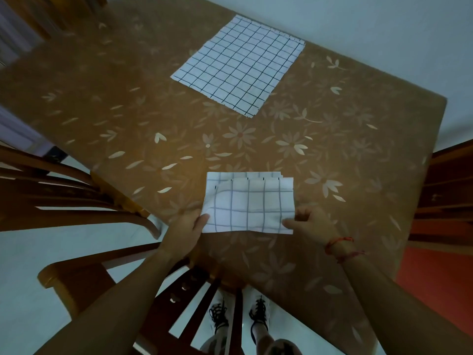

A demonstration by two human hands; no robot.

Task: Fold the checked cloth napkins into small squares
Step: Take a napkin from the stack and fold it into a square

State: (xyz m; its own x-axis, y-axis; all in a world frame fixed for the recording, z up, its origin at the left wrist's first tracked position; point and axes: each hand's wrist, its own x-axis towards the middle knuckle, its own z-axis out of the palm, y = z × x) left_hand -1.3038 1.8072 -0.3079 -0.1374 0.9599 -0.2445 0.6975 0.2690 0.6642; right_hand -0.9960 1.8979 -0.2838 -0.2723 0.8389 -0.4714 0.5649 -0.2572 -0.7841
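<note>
On the brown flower-patterned counter (332, 155), a white black-checked cloth napkin (239, 64) lies flat at the far side, not yet folded. I judge the near folded checked napkin (249, 203) partway done, still a rectangle; my left hand (186, 228) and right hand (311, 225) have fingers (290, 223) pinching its near corners.

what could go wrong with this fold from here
The folded napkin shows staggered layers along its far edge, so another fold may come out crooked. The left hand and right hand pinch only the near corners, and a ripple near the left side could get creased in.
</note>
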